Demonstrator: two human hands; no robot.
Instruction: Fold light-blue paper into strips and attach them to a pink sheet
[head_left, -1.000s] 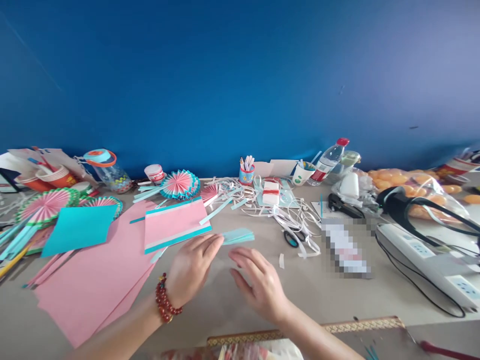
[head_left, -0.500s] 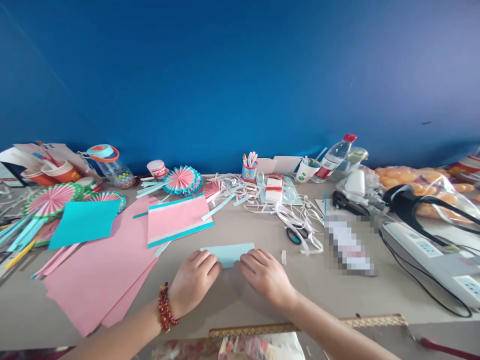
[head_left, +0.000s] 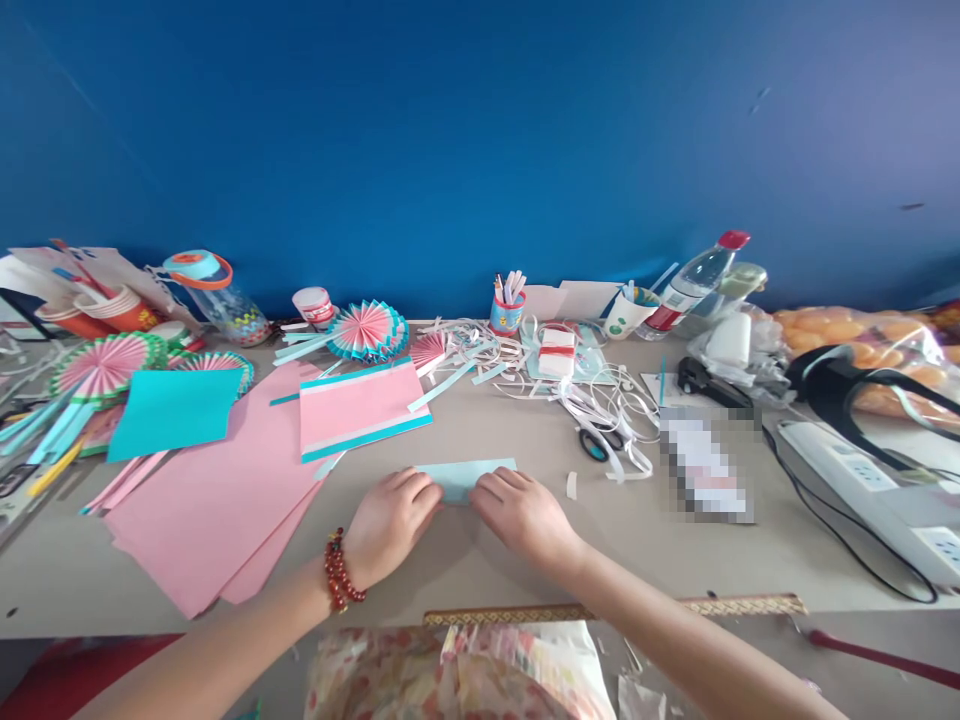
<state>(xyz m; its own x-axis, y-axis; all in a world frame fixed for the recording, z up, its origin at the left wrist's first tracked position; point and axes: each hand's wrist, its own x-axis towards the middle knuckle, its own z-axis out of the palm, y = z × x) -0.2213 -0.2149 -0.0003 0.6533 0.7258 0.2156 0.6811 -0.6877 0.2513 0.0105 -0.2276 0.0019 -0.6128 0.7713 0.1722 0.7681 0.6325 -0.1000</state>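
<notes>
Far left: paper cups [head_left: 124, 310] at the back by the wall [head_left: 450, 150]; a green-edged fan [head_left: 105, 366] in front. A teal sheet [head_left: 176, 412] overlaps the pink sheets [head_left: 214, 510], whose lowest corner comes close to the front edge of the table [head_left: 454, 580].

Next, a teal-banded card [head_left: 364, 410], its left side resting on the pink sheets, its lower edge just beyond the left hand. A slanting lane of grey tabletop runs between pink sheets and left wrist.

Left hand [head_left: 394, 520]: fingers bent down and together on the left end of the blue paper [head_left: 456, 483]; thumb hidden, so I cannot tell pinch from press. Paper centred before the person, long edges running sideways; far edge in sight, near edge visible between the hands. Right hand [head_left: 525, 515]: fingers likewise bent onto the right end, grip likewise undetermined. Bare tabletop from both hands back to the front edge, where a patterned band [head_left: 742, 605] lies.

Right of the right hand: a white scrap [head_left: 571, 486], near, not touching. Beyond it, scissors [head_left: 594, 446] amid white strips. More tabletop, then a black cable [head_left: 810, 510] and power strip [head_left: 851, 465] bound the far right.
</notes>
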